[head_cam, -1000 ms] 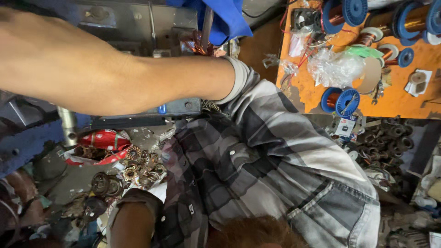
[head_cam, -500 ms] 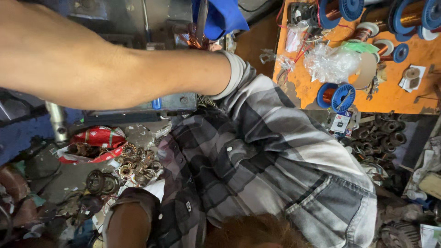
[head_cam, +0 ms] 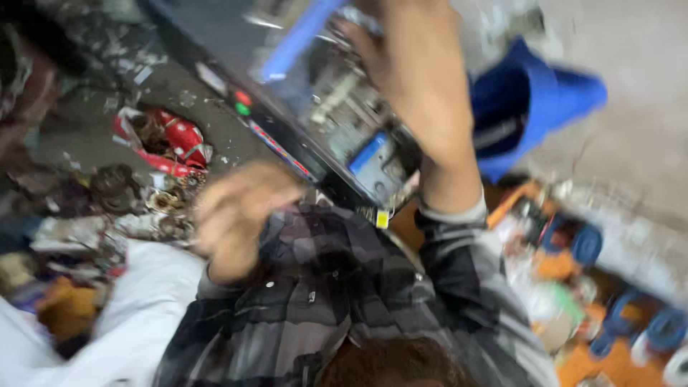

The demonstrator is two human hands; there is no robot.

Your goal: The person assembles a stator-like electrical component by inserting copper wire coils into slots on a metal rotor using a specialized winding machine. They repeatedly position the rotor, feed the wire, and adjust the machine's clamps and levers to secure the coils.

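The picture is smeared by motion. My right hand (head_cam: 412, 72) is raised against a dark machine (head_cam: 337, 129) with a blue block (head_cam: 369, 154) on its front; the fingertips lie among its metal parts near a blue bar (head_cam: 297, 36). Whether it grips anything I cannot tell. My left hand (head_cam: 240, 215) hovers blurred in front of my grey plaid shirt (head_cam: 322, 287), fingers curled, just below the machine's edge with its red and green buttons (head_cam: 242, 102). Nothing clear shows in that hand.
A red object (head_cam: 179, 136) and a heap of metal rings (head_cam: 165, 204) lie at the left. White cloth (head_cam: 136, 308) is at the lower left, a blue cloth (head_cam: 534, 100) at the upper right. An orange table (head_cam: 545, 265) with blue spools (head_cam: 588, 244) stands at the right.
The view has swung sharply and blurred. My right arm, stretched across the top before, now points upward at the machine. My left hand has risen from the lower left to my chest.
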